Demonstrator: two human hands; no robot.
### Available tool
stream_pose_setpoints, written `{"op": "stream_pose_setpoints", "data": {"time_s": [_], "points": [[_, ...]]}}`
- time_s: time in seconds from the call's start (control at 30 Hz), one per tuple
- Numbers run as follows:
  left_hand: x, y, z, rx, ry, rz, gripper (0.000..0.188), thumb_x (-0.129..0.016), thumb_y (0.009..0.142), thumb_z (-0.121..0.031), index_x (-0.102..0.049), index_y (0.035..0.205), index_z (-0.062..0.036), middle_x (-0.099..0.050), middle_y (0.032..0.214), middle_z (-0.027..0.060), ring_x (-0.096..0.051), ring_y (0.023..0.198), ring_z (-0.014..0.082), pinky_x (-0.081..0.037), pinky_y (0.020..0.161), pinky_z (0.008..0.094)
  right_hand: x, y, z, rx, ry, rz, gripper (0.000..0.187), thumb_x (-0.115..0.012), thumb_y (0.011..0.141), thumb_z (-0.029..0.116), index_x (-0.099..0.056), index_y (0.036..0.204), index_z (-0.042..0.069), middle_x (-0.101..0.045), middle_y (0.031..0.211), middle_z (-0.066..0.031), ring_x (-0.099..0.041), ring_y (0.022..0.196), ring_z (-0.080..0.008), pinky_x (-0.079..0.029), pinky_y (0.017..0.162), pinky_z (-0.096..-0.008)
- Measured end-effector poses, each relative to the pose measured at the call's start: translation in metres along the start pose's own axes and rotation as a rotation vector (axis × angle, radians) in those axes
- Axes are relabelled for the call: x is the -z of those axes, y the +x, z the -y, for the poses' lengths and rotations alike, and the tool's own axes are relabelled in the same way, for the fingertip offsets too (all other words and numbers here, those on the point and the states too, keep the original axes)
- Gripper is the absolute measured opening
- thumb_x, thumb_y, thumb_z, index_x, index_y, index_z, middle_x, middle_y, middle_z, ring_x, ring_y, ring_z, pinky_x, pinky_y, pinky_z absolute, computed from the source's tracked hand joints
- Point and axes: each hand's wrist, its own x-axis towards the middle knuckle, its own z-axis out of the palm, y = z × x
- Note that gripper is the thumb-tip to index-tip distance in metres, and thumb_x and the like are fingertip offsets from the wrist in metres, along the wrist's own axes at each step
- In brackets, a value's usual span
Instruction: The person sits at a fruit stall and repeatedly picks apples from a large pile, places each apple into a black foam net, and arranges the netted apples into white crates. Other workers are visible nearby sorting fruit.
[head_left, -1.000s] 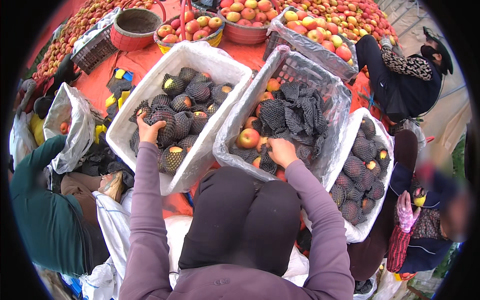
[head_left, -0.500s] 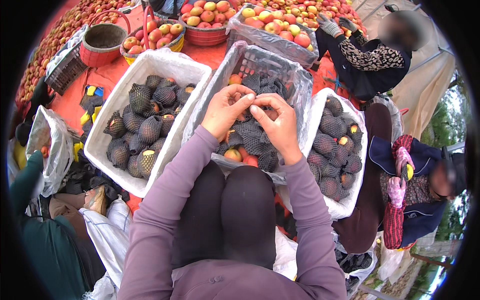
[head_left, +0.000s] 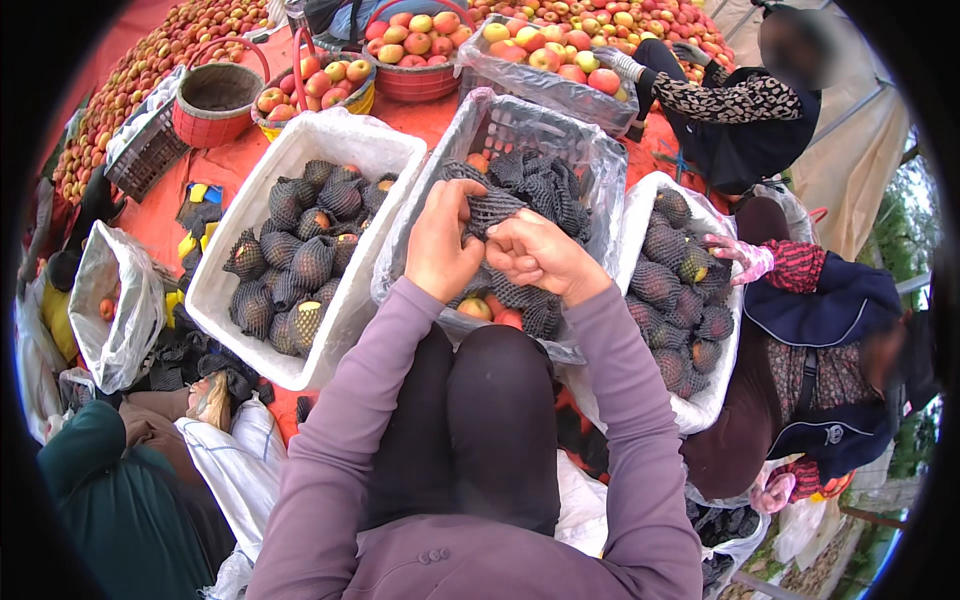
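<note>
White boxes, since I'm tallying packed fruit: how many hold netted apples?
2: one white box left of the lined crate, and a second white box right of it. More may be hidden behind people.

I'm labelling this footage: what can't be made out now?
Head view:
1. What the left hand and right hand grip exactly: their own fingers cover it.
2. Floor of the plastic-lined crate: black foam nets and apples hide it.
3. Far side of the apple heap: cut off by the upper edge.
</note>
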Motion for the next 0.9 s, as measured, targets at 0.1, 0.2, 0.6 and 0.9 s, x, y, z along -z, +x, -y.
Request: {"op": "stream_pose_setpoints", "data": {"time_s": [0.1, 0.2, 0.6, 0.9], "points": [[-0.001, 0.001, 0.002, 0.132, -0.050, 0.019, 0.046, -0.049, 0.059, 0.009, -0.048, 0.103, -0.0052, -0.042, 0.078, 0.0088, -0.049, 0.068, 0.0235, -0.043, 0.061, 0.0339, 0.008, 0.014, -0.007, 0.364, 0.293, -0.324, 0.006, -0.048, 0.082, 0.004, -0.049, 0.077, 0.002, -0.055, 0.081, -0.0092, -0.050, 0.062, -0.0105, -0.045, 0.055, -0.0225], [-0.005, 0.001, 0.013, -0.003, -0.021, 0.032, 0.049, -0.049, 0.060, 0.011, -0.048, 0.107, -0.0049, -0.037, 0.074, 0.0001, -0.034, 0.054, 0.0085, -0.031, 0.048, 0.0219, -0.002, 0.041, -0.008, 0.550, 0.375, -0.296, 0.007, -0.049, 0.081, 0.000, -0.051, 0.087, 0.001, -0.057, 0.086, -0.0097, -0.055, 0.071, -0.0173, -0.048, 0.066, -0.0285], [0.003, 0.008, 0.044, 0.251, -0.411, -0.029, 0.038, -0.059, 0.077, -0.001, -0.045, 0.112, -0.0022, -0.047, 0.091, 0.0009, -0.045, 0.078, 0.0054, -0.039, 0.065, 0.0175, 0.176, 0.194, -0.216, 0.248, -1.702, -0.402, 0.028, -0.066, 0.066, 0.016, -0.060, 0.090, 0.003, -0.063, 0.091, -0.0148, -0.061, 0.088, -0.0303, -0.048, 0.076, -0.0406], [0.009, 0.000, 0.098, 0.313, -0.031, -0.099, 0.046, -0.067, 0.073, -0.017, -0.048, 0.110, 0.0020, -0.050, 0.106, 0.0169, -0.053, 0.093, 0.0229, -0.044, 0.079, 0.0328, 0.039, 0.091, -0.076, 0.393, -1.421, -0.582, 0.059, -0.077, 0.054, 0.026, -0.054, 0.102, 0.002, -0.060, 0.093, -0.0180, -0.058, 0.087, -0.0350, -0.046, 0.076, -0.0414]]}}
